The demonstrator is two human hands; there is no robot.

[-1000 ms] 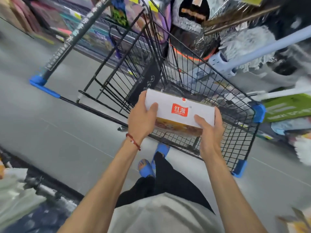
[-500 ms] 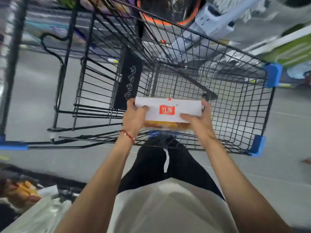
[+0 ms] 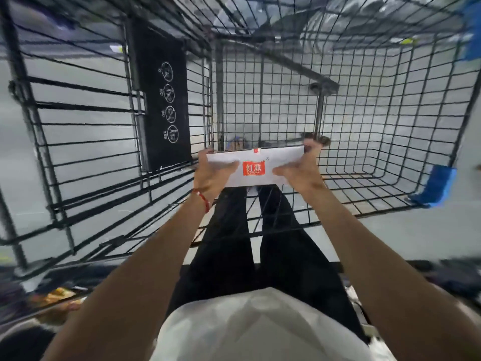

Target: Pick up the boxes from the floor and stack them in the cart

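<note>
The box [image 3: 255, 166] is white with a red label, and now it is lower, down inside the cart [image 3: 377, 142]. The left hand [image 3: 212, 170] and right hand [image 3: 299, 169] still squeeze its two ends.

Box [image 3: 256, 166] held inside the cart basket [image 3: 364, 142], low over its wire floor. Left hand [image 3: 211, 173] on its left end, right hand [image 3: 302, 170] on its right. Panel [image 3: 162, 100] hangs on the basket wall left of the box.
</note>
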